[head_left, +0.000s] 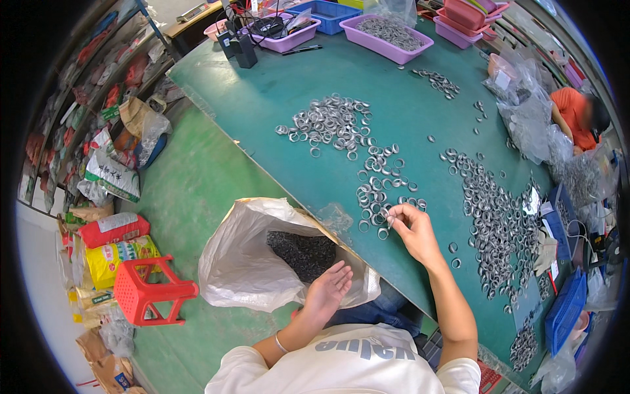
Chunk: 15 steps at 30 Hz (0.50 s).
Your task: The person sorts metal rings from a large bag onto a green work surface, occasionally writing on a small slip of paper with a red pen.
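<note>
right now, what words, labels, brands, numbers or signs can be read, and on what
White shirt: large grey lettering, left unquoted.
White-and-green sack: printed characters, left unquoted.
Red package and yellow package: print too small to read.
Metal rings: no text I can make out.

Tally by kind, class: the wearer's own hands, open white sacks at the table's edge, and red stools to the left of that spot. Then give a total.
Hands (left hand, right hand): 2
Open white sack: 1
Red stool: 1
Total: 4
</note>
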Motion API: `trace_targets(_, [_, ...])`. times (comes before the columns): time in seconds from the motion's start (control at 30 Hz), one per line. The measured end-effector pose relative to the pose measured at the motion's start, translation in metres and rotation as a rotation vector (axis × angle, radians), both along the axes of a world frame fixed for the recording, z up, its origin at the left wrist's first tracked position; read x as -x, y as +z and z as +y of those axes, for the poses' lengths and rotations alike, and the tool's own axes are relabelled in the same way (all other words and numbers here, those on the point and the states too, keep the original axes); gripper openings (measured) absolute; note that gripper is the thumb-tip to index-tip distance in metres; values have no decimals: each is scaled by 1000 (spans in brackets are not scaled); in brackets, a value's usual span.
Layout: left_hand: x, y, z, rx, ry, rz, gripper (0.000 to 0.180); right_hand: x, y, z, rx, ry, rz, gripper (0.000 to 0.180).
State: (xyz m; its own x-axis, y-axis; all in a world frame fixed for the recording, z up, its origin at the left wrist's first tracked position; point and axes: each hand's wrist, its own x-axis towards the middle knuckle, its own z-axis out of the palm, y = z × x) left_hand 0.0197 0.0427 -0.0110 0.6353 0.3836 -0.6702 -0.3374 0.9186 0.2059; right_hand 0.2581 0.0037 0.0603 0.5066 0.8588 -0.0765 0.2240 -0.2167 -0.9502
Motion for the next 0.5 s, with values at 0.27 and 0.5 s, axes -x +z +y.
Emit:
trace_targets(0.27, [-3, -1, -1, -37, -41, 5, 40, 4, 29, -43, -153, -92, 390, 9])
trace_targets(0.5, [-9, -1, -1, -57, -81, 15, 42, -9, 34, -81, -229, -187, 542, 12])
